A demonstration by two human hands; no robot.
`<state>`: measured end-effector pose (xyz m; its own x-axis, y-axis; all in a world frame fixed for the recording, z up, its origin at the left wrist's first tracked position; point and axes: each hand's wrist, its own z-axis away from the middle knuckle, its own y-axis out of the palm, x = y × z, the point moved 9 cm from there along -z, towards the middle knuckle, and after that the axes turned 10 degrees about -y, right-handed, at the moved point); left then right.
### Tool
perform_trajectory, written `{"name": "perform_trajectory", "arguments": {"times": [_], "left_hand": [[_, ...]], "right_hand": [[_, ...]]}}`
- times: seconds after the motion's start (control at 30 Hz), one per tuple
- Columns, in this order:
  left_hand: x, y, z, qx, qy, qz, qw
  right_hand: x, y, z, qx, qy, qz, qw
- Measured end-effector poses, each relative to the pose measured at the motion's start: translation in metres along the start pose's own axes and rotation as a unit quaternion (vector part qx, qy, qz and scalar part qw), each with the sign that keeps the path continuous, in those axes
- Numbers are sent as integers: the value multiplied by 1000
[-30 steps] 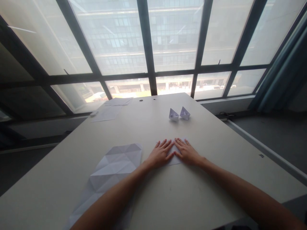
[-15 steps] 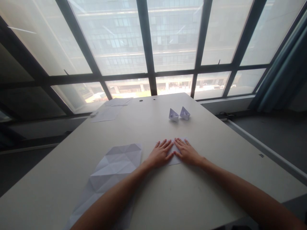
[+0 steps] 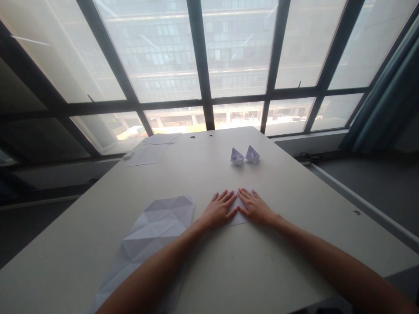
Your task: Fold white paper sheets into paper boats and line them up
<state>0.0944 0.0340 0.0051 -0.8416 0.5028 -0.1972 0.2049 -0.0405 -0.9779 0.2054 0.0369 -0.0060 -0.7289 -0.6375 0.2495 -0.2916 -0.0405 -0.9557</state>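
A small piece of white folded paper [image 3: 238,219] lies on the white table [image 3: 281,270], mostly covered by my two hands. My left hand [image 3: 218,210] rests flat on its left part with the fingers spread. On its right part my right hand [image 3: 256,208] lies flat too, fingers stretched forward. The thumbs nearly meet over the middle of the paper. Under and beside my left forearm is a large creased sheet of paper [image 3: 157,224], spread out with many fold lines.
Two folded paper boats [image 3: 237,157] stand side by side beyond my hands. Several flat paper sheets [image 3: 145,155] lie at the far left of the table. Large windows [image 3: 170,56] rise behind the table, and a blue curtain [image 3: 382,91] hangs at the right.
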Motion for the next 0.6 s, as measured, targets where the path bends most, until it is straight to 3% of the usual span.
{"name": "perform_trajectory", "arguments": {"times": [0.6], "left_hand": [[1, -1, 0, 8, -7, 1, 1000]], "right_hand": [[1, 0, 0, 8, 6, 1, 1000]]}}
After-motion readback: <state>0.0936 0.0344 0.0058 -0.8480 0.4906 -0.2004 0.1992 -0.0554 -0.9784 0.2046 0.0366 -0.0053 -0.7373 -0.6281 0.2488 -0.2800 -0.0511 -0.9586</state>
